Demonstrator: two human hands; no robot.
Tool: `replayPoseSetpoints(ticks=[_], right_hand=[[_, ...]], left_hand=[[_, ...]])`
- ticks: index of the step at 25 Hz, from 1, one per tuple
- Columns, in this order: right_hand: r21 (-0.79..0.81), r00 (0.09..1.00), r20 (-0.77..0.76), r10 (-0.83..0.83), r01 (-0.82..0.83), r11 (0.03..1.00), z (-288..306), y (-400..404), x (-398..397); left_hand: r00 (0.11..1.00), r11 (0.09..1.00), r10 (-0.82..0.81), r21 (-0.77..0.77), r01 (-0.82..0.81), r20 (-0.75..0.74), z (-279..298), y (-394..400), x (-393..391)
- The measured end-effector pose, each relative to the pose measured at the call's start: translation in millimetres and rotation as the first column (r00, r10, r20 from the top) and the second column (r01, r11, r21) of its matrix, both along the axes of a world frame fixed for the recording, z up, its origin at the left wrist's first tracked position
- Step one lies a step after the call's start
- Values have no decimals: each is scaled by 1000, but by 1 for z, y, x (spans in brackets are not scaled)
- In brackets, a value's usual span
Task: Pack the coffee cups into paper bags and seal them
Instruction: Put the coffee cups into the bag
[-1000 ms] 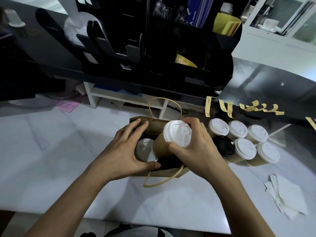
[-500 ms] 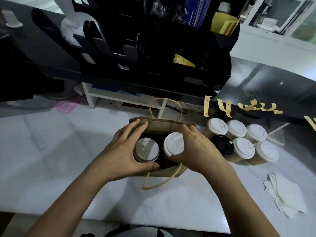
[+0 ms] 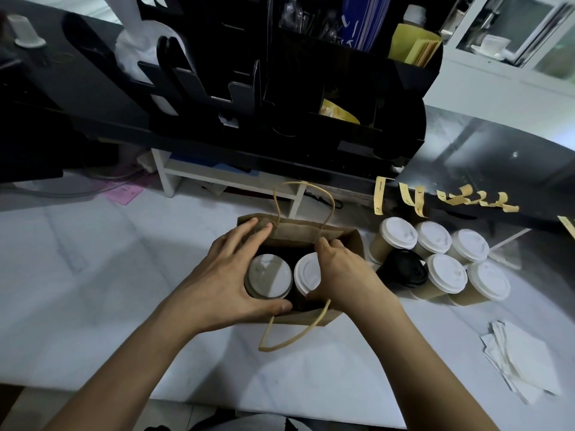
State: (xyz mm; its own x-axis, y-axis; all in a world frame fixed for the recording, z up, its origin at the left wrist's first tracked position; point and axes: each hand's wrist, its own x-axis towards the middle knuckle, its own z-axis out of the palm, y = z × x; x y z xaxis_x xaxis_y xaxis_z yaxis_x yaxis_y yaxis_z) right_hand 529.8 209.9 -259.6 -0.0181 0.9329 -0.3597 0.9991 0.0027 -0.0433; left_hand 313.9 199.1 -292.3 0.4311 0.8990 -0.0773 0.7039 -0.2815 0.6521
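An open brown paper bag [image 3: 311, 236] with rope handles stands on the white counter. Inside it on the left sits a coffee cup with a greyish lid [image 3: 269, 276]. A second cup with a white lid [image 3: 306, 273] sits beside it on the right. My left hand [image 3: 224, 284] spans the bag's left end, fingers on the far rim and thumb on the near rim, and grips it. My right hand [image 3: 345, 275] curls round the white-lidded cup, low in the bag.
Several white-lidded cups [image 3: 445, 272] and one black-lidded cup [image 3: 403, 270] stand right of the bag. Yellow sticker strips [image 3: 479, 200] hang on the dark ledge behind. A napkin stack [image 3: 522, 359] lies at the near right. A black organizer [image 3: 311, 104] rises behind the bag.
My right hand has lowered the white-lidded cup from above the bag down into it, beside the first cup. My left hand has stayed on the bag.
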Motion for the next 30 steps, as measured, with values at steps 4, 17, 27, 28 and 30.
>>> replayPoseSetpoints(ticks=[4,17,27,28,30], right_hand=[[-11,1000,-18,-14,14,1000,0,5,0],[-1,983,166,80,-81,997,-11,5,-1],[-74,957,252,146,-131,989,-14,17,0],[-79,960,242,143,-127,989,-16,18,0],[-75,964,225,144,-130,989,-20,20,0]], left_hand=[[1000,1000,-1,5,1,3,0,0,0],[1000,1000,-11,14,11,-16,0,0,1],[1000,1000,1,17,-1,6,-2,-1,0],[1000,1000,3,18,-3,8,-2,-1,1],[1000,1000,8,22,-9,14,-3,-2,1]])
